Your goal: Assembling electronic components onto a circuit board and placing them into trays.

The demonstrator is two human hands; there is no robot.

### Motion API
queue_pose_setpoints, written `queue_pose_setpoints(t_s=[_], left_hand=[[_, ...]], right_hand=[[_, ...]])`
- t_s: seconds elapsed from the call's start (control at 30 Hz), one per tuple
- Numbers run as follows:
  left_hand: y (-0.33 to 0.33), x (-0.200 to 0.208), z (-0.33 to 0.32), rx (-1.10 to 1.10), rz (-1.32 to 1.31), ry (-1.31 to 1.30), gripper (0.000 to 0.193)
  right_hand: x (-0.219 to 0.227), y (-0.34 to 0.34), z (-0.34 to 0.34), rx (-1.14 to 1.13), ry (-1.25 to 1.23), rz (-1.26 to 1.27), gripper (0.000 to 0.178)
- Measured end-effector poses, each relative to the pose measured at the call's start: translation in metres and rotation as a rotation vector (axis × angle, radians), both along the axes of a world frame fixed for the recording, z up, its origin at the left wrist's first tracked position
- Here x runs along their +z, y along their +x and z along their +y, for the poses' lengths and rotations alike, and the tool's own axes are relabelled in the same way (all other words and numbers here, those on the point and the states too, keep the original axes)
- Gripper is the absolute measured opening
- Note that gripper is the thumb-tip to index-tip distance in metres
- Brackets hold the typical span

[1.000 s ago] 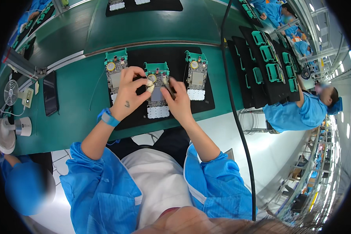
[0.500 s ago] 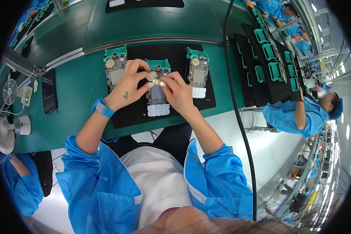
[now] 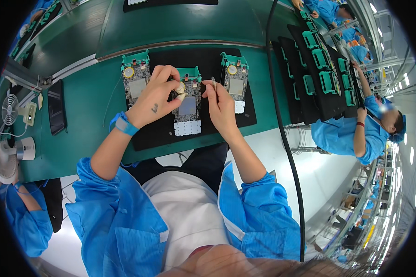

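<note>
My left hand (image 3: 156, 96) is closed on a small pale roll (image 3: 180, 91) that looks like tape, partly hidden by the fingers. It hovers over the middle circuit board (image 3: 187, 108), which has a green plastic frame at its far end and a white perforated plate at its near end. To the right of that board, my right hand (image 3: 221, 107) pinches a small pale strip (image 3: 213, 83) between thumb and forefinger. Similar boards lie on either side: a left circuit board (image 3: 136, 87), partly behind my left hand, and a right circuit board (image 3: 236, 87). Each shows a round yellow-rimmed part.
The boards rest on a black mat (image 3: 159, 138) on the green table. A phone-like black device (image 3: 58, 108) and a small fan (image 3: 11, 109) are at left. A black cable (image 3: 284, 134) hangs at right, before racked green frames (image 3: 321, 60) and a co-worker (image 3: 339, 141).
My hands have moved apart; the right one has shifted right with a strip in its fingers. The roll stays in my left hand. The co-worker at right has raised an arm toward the racked frames.
</note>
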State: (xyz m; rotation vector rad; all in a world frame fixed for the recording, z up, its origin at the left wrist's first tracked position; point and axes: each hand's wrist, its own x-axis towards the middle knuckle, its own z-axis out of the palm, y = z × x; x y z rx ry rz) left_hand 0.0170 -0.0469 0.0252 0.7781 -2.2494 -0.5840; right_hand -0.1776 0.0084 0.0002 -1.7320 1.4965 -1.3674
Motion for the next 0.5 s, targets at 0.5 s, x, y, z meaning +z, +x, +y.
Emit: queue_pose_setpoints(t_s=[0.5], left_hand=[[-0.002,0.011,0.003,0.036,-0.064,0.108,0.018]], right_hand=[[0.005,-0.001,0.035,-0.124,0.179,0.866,0.033]])
